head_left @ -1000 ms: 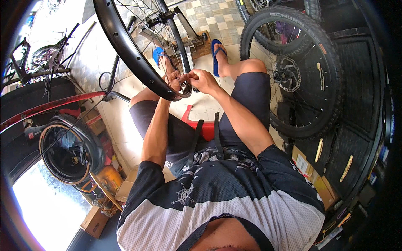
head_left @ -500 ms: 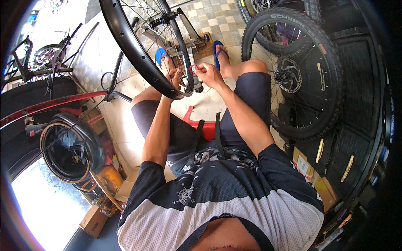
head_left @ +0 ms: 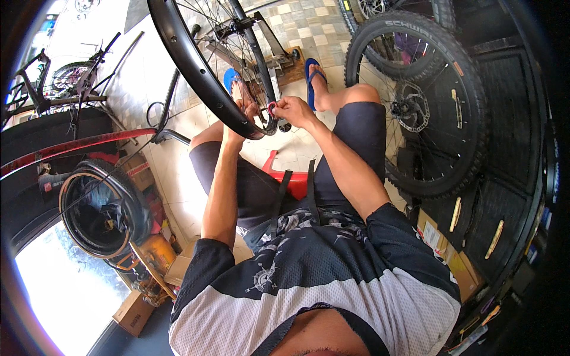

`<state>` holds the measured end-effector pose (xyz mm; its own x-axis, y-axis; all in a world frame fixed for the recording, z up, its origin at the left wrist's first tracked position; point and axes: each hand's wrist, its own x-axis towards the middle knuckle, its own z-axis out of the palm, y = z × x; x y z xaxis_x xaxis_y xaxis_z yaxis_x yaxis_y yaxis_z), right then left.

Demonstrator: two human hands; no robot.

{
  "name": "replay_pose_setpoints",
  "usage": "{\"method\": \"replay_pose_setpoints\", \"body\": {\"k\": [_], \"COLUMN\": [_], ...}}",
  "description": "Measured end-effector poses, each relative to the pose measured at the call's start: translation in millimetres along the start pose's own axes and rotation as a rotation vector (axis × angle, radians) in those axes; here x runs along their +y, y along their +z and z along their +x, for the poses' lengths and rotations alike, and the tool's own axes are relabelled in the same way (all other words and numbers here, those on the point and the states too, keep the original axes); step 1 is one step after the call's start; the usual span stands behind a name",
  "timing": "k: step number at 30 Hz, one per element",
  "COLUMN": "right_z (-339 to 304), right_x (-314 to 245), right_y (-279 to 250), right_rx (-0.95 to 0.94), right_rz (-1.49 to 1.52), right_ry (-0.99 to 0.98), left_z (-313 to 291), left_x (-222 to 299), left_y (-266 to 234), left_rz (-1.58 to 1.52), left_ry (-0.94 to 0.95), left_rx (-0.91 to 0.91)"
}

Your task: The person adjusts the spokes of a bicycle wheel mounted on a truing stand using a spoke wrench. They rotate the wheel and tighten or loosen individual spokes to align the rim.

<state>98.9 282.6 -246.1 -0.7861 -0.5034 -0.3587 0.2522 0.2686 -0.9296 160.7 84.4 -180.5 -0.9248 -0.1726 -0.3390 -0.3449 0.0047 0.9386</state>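
Note:
A bare bicycle wheel with a black rim (head_left: 199, 74) stands upright in a metal truing stand (head_left: 272, 38), its spokes running to the hub (head_left: 237, 25). My right hand (head_left: 295, 111) pinches a small red spoke wrench (head_left: 272, 108) against the spokes close to the near right edge of the rim. On the other side of the spokes, my left hand (head_left: 248, 109) has its fingers bent among them near the bottom of the wheel. The rim hides part of that hand, and whether it grips a spoke is not visible.
To the right leans a wheel with a knobbly tire (head_left: 442, 172) and a disc rotor. A red stool (head_left: 291, 178) shows between my legs. Rims and tires (head_left: 66, 216) are stacked at the left, below a red frame tube (head_left: 77, 145). A cardboard box (head_left: 132, 313) lies lower left.
My right hand and the red spoke wrench have shifted slightly nearer to me, and the wrench has turned a little. The left hand stays at the spokes.

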Motion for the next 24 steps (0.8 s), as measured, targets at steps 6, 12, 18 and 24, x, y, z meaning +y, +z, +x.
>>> {"method": "replay_pose_setpoints", "body": {"k": [6, 12, 18, 24], "right_z": [-19, -27, -24, -17], "right_x": [-24, -44, -37, -26], "right_y": [-2, 3, -1, 1], "right_rx": [0.006, 0.063, 0.021, -0.048], "right_rz": [-0.049, -0.220, -0.209, -0.053], "right_ry": [-0.009, -0.100, -0.109, -0.117], "left_z": [0, 7, 19, 24], "left_x": [-6, -15, -9, 2], "left_y": [-3, 8, 9, 5], "left_rz": [-0.162, -0.083, 0.160, 0.190], "left_ry": [-0.078, -0.166, -0.262, -0.357], "left_rx": [-0.008, 0.017, -0.180, -0.202]}}
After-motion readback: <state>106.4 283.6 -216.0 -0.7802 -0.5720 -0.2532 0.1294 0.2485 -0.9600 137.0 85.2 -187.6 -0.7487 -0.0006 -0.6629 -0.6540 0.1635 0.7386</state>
